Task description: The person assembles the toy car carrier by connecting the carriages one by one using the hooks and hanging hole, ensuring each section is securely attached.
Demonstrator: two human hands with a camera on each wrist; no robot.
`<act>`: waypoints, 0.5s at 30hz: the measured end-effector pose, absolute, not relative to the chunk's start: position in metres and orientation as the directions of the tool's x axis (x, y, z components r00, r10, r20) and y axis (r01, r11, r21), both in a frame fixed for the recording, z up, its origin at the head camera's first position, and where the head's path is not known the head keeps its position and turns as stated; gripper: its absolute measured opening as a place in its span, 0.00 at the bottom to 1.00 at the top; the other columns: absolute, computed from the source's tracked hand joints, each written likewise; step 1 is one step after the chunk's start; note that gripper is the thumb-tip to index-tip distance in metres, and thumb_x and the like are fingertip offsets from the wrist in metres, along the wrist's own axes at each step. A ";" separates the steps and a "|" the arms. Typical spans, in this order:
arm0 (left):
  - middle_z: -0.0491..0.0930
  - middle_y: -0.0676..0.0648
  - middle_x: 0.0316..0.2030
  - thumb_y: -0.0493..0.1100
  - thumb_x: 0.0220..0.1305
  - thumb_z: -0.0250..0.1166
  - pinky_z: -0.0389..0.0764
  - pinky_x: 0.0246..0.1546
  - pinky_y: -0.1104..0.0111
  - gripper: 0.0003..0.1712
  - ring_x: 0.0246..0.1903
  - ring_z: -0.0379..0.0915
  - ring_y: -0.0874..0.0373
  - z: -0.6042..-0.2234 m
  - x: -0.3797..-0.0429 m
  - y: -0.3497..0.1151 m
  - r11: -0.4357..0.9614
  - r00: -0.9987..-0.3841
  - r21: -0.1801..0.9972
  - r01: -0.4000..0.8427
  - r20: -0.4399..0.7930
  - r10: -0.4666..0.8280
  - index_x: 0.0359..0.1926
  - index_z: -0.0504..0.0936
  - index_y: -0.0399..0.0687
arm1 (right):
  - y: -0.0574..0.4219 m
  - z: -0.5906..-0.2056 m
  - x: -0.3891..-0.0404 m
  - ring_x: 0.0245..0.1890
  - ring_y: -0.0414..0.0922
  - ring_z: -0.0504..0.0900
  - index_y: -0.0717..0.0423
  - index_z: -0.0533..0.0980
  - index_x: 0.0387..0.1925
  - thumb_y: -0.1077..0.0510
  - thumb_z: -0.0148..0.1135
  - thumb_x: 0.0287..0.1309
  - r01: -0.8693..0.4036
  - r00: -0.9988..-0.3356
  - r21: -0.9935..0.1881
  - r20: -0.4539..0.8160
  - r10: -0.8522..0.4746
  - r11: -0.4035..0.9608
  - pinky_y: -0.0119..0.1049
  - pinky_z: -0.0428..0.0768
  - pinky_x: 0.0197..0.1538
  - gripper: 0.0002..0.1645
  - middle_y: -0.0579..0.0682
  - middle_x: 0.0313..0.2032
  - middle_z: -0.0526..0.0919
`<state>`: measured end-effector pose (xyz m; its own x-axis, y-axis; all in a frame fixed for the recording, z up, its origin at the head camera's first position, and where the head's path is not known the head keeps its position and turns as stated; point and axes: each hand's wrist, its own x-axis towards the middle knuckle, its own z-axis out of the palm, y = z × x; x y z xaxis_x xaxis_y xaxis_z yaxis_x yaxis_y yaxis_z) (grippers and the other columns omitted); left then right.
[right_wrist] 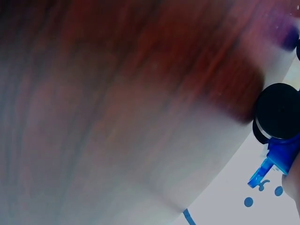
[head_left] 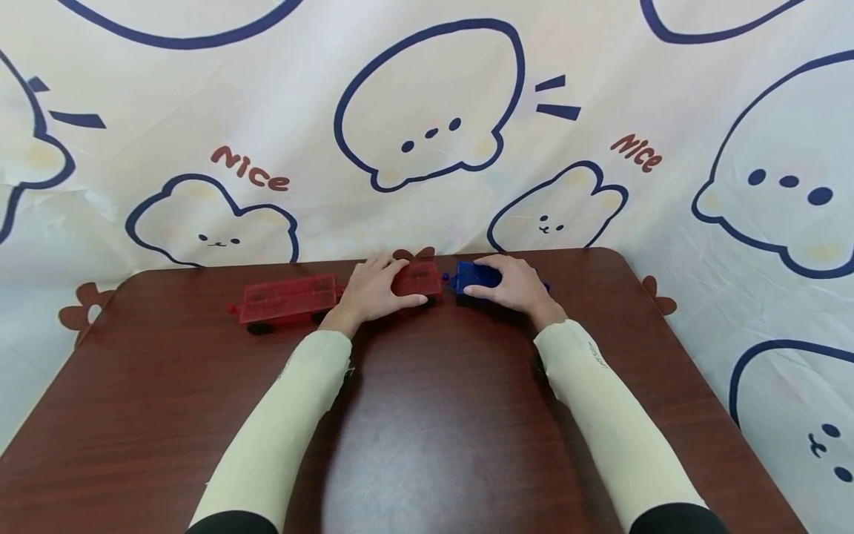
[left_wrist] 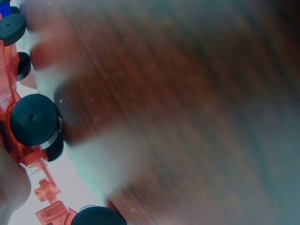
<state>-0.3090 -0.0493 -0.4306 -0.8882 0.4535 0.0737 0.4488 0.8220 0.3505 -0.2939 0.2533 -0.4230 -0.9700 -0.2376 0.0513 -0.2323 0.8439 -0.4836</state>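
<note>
My left hand (head_left: pixel 373 289) grips a red see-through toy train wagon (head_left: pixel 419 278) from above, covering its left part. Black wheels (left_wrist: pixel 35 119) show under it in the left wrist view. At its left end a red coupling (left_wrist: pixel 46 190) runs to a second red wagon (head_left: pixel 288 298), long and flat. My right hand (head_left: pixel 517 288) holds a blue toy wagon (head_left: pixel 475 276), thumb on the near side and fingers on the far side. The blue wagon's left hitch (head_left: pixel 446 277) lies right at the red wagon's end. Another blue hitch (right_wrist: pixel 260 176) sticks out at its other end.
The wagons stand in a row near the far edge of a dark brown wooden table (head_left: pixel 427 430) with rounded back corners. Behind and beside it hangs a white cloth (head_left: pixel 427 215) printed with cartoon animals.
</note>
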 end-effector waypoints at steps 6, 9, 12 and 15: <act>0.66 0.42 0.68 0.80 0.56 0.59 0.57 0.70 0.47 0.57 0.68 0.58 0.46 -0.433 -0.308 -0.047 0.825 -0.883 0.333 0.457 0.057 0.466 0.75 0.66 0.48 | 0.257 -0.426 -0.291 0.61 0.54 0.73 0.48 0.72 0.70 0.24 0.64 0.54 -0.243 -0.966 -0.464 0.039 -0.254 0.852 0.62 0.71 0.64 0.50 0.53 0.66 0.75; 0.66 0.41 0.69 0.79 0.56 0.60 0.56 0.70 0.46 0.56 0.69 0.57 0.45 -0.430 -0.308 -0.047 0.818 -0.881 0.347 0.459 0.059 0.469 0.75 0.66 0.47 | 0.257 -0.423 -0.292 0.61 0.54 0.73 0.49 0.72 0.70 0.25 0.62 0.57 -0.246 -0.966 -0.462 0.044 -0.255 0.852 0.62 0.71 0.64 0.48 0.54 0.66 0.75; 0.65 0.40 0.69 0.78 0.56 0.61 0.55 0.71 0.46 0.57 0.70 0.56 0.44 -0.426 -0.308 -0.048 0.818 -0.882 0.353 0.454 0.050 0.468 0.75 0.65 0.47 | 0.256 -0.420 -0.293 0.63 0.55 0.72 0.50 0.72 0.70 0.26 0.58 0.60 -0.250 -0.965 -0.452 0.043 -0.259 0.856 0.62 0.68 0.66 0.46 0.55 0.67 0.74; 0.65 0.41 0.70 0.79 0.57 0.60 0.54 0.72 0.46 0.57 0.71 0.55 0.44 -0.422 -0.307 -0.048 0.819 -0.880 0.349 0.455 0.037 0.473 0.76 0.64 0.48 | 0.256 -0.418 -0.293 0.65 0.56 0.71 0.52 0.72 0.70 0.27 0.56 0.63 -0.270 -0.960 -0.423 0.051 -0.275 0.865 0.62 0.67 0.67 0.45 0.57 0.67 0.74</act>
<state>-0.3068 -0.0479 -0.4223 -0.8801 0.4734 0.0373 0.4554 0.8192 0.3486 -0.2928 0.2558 -0.4177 -0.9602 -0.2747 0.0511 -0.2700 0.8649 -0.4232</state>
